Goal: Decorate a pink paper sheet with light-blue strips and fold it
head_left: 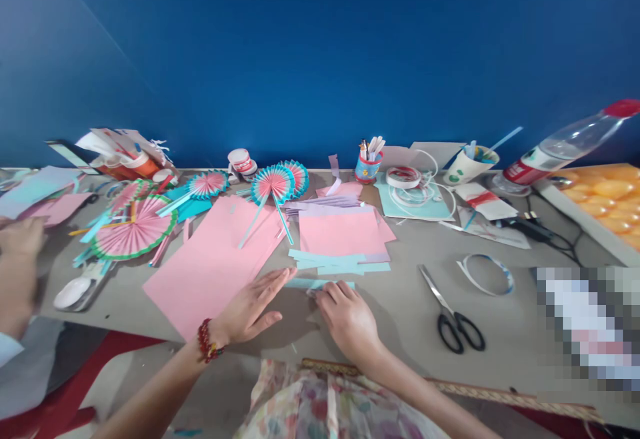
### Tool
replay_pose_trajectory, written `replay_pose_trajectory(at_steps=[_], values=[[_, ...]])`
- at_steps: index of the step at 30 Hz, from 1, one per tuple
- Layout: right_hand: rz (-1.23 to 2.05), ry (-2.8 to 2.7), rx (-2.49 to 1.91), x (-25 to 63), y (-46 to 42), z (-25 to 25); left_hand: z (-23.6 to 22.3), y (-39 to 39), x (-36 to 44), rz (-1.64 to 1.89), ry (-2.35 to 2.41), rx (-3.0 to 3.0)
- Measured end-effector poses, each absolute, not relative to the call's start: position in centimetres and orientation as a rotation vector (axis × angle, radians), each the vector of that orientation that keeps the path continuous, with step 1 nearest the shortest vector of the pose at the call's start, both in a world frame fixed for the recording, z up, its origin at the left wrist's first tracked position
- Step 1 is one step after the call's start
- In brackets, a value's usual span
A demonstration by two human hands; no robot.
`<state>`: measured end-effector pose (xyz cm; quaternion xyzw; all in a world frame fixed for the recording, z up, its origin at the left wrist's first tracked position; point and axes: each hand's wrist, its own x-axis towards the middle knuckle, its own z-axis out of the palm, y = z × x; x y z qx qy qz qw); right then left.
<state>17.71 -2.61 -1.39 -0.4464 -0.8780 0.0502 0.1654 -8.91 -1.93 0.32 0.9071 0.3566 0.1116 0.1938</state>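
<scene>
A narrow light-blue paper strip (304, 284) lies on the table in front of me. My left hand (250, 307), a red beaded bracelet at its wrist, is flat with fingers stretched out, the fingertips at the strip's left end. My right hand (350, 322) has its fingers curled down on the strip's right half; a small pale bit shows by its thumb. Just beyond are more light-blue strips (345, 263) and a stack of pink paper (340, 229). A large pink sheet (205, 259) reaches under my left forearm's side.
Scissors (450, 315) lie right of my hands, near a tape roll (487, 273). Pleated paper fans (273, 185) and a stick cup (369, 167) stand along the wall. A plastic bottle (560, 149) leans at right. Another person's hand (23, 245) is at far left.
</scene>
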Motion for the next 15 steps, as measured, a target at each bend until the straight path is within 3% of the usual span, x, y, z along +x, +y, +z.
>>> replay_pose_trajectory(at_steps=[15], values=[[0.147,-2.518,-1.259,17.20,-2.51,-1.39,0.58,-1.89,-9.24,0.405,0.881,2.261]])
